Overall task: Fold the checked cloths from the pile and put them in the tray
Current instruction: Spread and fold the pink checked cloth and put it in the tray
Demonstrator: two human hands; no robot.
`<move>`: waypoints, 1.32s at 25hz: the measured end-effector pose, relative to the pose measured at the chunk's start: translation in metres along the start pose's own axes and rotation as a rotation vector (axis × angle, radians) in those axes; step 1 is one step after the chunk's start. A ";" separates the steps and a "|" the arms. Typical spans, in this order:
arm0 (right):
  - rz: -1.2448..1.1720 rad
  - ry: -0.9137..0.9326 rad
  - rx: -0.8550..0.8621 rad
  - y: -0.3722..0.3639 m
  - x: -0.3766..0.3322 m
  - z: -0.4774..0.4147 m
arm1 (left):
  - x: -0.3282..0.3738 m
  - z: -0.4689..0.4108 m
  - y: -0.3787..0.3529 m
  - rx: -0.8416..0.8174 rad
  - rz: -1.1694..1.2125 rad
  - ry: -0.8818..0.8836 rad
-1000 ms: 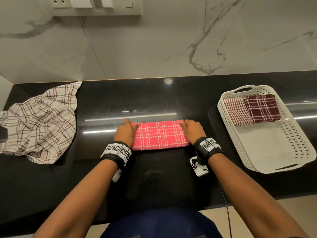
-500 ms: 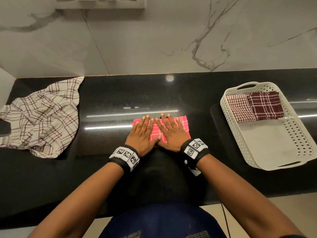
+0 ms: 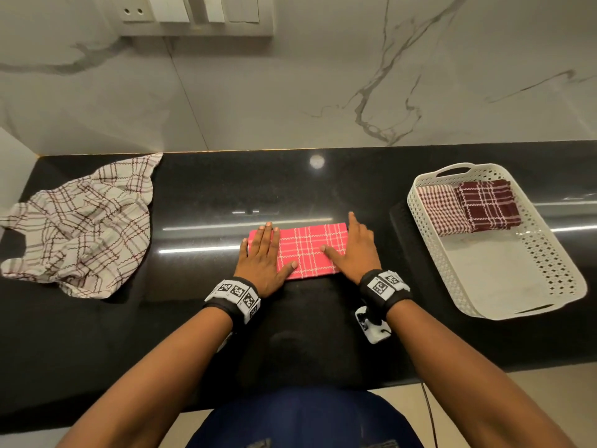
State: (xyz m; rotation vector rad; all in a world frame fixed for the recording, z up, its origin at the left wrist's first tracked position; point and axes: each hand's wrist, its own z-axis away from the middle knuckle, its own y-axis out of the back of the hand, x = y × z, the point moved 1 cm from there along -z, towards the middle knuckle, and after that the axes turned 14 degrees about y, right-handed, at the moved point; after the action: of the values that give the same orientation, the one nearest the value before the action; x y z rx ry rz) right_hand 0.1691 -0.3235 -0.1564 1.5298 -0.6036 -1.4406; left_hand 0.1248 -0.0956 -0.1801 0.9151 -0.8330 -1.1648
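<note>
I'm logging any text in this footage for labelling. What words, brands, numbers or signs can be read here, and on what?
No readable words, brands or numbers anywhere.
Left wristband: black-and-white square code markers, patterns only, no letters.
Right wristband: the same kind of code markers, no letters.
Switch panel on the wall: no markings visible.
White tray, pink checked cloth: no labels visible.

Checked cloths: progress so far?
Done: two folded cloths, a red-and-white checked one and a maroon plaid one, lie side by side at the far end of the white perforated plastic tray.

In hand: left hand and right hand press flat on a folded pink checked cloth.

Left: the crumpled white plaid pile.
</note>
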 end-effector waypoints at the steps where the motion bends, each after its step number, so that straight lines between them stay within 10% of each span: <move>1: -0.029 -0.092 0.047 -0.002 -0.002 0.002 | 0.001 0.002 0.002 -0.020 0.029 0.018; 6: -0.497 -0.245 -0.093 0.000 -0.011 -0.004 | 0.000 0.021 0.026 0.240 0.309 0.002; 11: -0.411 0.396 0.198 0.056 -0.052 -0.001 | 0.018 0.019 0.056 -0.476 1.259 0.388; 15: 0.033 0.828 0.227 0.073 -0.085 0.016 | 0.033 -0.003 0.084 -0.962 2.050 0.184; 21: 0.231 0.851 -0.162 0.018 -0.080 0.054 | -0.006 0.003 0.049 -0.221 1.365 0.341; 23: 0.271 0.780 -0.382 -0.004 -0.074 0.073 | -0.027 0.020 0.035 0.114 0.919 0.013; 26: 0.187 0.753 -0.391 -0.008 -0.069 0.088 | -0.038 0.040 0.016 -0.043 0.463 -0.448; 33: 0.008 0.651 -0.267 0.040 -0.083 0.032 | -0.046 0.046 0.005 -0.205 0.715 -0.391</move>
State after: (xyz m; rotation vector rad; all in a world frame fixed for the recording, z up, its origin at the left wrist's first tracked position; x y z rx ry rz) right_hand 0.1316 -0.2808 -0.0768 1.6484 -0.0217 -0.8868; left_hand 0.0760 -0.0573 -0.1601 0.1701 -1.2023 -0.7742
